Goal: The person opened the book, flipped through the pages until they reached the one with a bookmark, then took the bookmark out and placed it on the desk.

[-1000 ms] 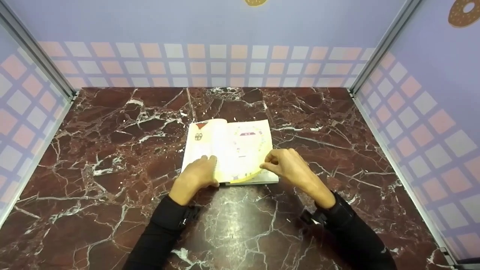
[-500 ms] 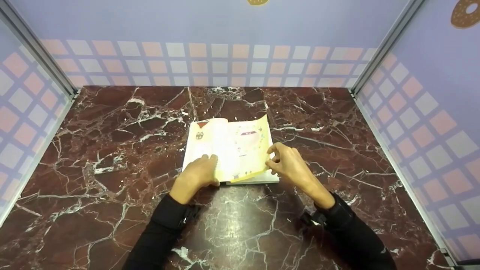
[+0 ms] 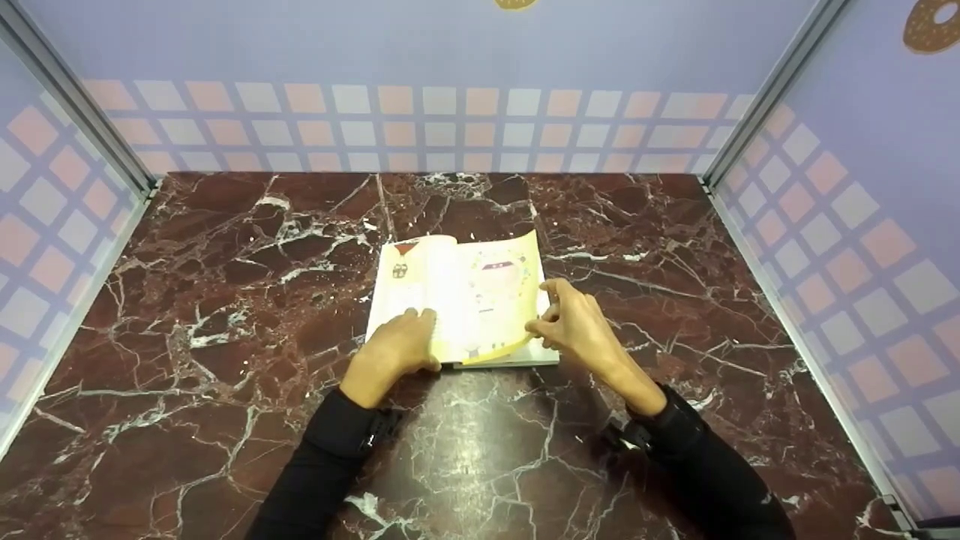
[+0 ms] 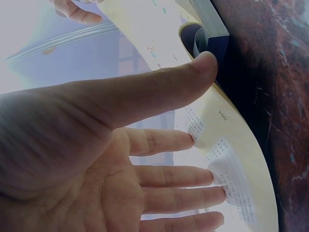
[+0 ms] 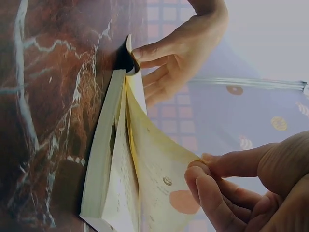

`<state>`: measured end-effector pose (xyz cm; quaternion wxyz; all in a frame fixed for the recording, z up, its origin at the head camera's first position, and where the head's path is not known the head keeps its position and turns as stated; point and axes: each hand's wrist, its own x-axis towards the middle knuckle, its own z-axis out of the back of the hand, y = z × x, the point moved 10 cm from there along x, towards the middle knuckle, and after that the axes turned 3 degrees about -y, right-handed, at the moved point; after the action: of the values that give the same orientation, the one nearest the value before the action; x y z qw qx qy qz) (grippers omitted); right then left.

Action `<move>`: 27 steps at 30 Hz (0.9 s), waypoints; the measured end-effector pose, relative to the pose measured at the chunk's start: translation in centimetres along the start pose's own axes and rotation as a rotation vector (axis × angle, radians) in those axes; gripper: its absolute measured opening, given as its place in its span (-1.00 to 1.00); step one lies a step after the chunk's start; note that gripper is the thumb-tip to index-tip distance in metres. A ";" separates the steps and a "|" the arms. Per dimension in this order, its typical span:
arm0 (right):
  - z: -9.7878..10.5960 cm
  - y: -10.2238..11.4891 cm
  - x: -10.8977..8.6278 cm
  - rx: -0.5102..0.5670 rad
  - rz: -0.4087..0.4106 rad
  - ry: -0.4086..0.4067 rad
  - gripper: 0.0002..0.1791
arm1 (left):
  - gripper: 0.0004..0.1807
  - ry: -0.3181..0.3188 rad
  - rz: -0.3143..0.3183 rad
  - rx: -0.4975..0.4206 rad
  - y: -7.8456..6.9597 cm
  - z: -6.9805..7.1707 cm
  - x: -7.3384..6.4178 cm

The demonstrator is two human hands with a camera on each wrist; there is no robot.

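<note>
One page [image 3: 504,300] of the open book [image 3: 541,358] is bowed up off the leaves below it; a second ago it lay flatter, with its far corner down. That corner now points upward, and the right hand [image 3: 581,319] has risen a little with the sheet. As I judge it, this parts the page from the block along its free side, though it remains on the right of the fold.

The right hand pinches the page's outer edge between thumb and fingertips. The left hand [image 3: 394,346] has hardly moved: it rests over the left page [image 3: 397,294], fingers straight and clasping nothing, its thumb reaching the near edge by the fold. The book lies on the worktop [image 3: 225,427], between the two hands.

The page is thin and yellow-edged, with small coloured prints and a dark band; it curves smoothly, without a crease, and looks limp enough to bend easily. Under it, the block [image 5: 103,159] is thick, pale and square-cornered, with fine leaf lines along its side. The left page arches near the fold and carries small print. The worktop is dark red, glossy and marble-like, crossed by white veins.
</note>
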<state>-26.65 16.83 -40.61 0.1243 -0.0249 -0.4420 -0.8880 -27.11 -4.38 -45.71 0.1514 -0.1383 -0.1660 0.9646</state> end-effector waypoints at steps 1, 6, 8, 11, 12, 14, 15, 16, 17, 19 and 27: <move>-0.1 -0.1 0.1 0.022 -0.014 0.004 -0.30 | -0.33 0.000 0.002 0.000 0.0 0.0 0.0; -0.8 -0.7 0.3 0.188 -0.088 0.079 -0.16 | -0.32 0.000 -0.002 0.001 -0.1 0.1 0.0; -1.4 -0.9 0.4 0.262 -0.107 0.131 -0.24 | -0.32 0.000 -0.005 0.002 -0.1 0.2 0.0; -2.2 -0.9 0.4 0.328 -0.118 0.215 -0.56 | -0.32 0.002 -0.008 0.002 -0.2 0.2 -0.1; -2.4 -0.9 0.4 0.332 -0.119 0.233 -0.66 | -0.32 0.001 -0.009 0.002 -0.2 0.2 -0.1; -2.6 -0.9 0.4 0.314 -0.104 0.259 -0.80 | -0.32 0.000 -0.009 0.002 -0.2 0.2 -0.1; -2.7 -0.8 0.4 0.295 -0.093 0.266 -0.82 | -0.32 0.000 -0.010 0.002 -0.2 0.2 -0.1; -2.8 -0.8 0.4 0.273 -0.083 0.270 -0.82 | -0.32 -0.002 -0.012 0.003 -0.2 0.2 -0.1; -2.8 -0.8 0.4 0.255 -0.074 0.273 -0.80 | -0.32 -0.004 -0.014 0.004 -0.2 0.2 -0.1; -3.0 -0.7 0.4 0.230 -0.058 0.277 -0.75 | -0.32 -0.005 -0.018 0.005 -0.2 0.2 -0.1; -4.0 -0.6 0.5 0.250 -0.077 0.322 -0.54 | -0.33 -0.008 -0.021 0.011 -0.3 0.3 0.0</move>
<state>-26.98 13.91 -43.49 0.1614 0.1499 -0.5238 -0.8229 -27.08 -4.23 -45.37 0.1615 -0.1321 -0.1625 0.9644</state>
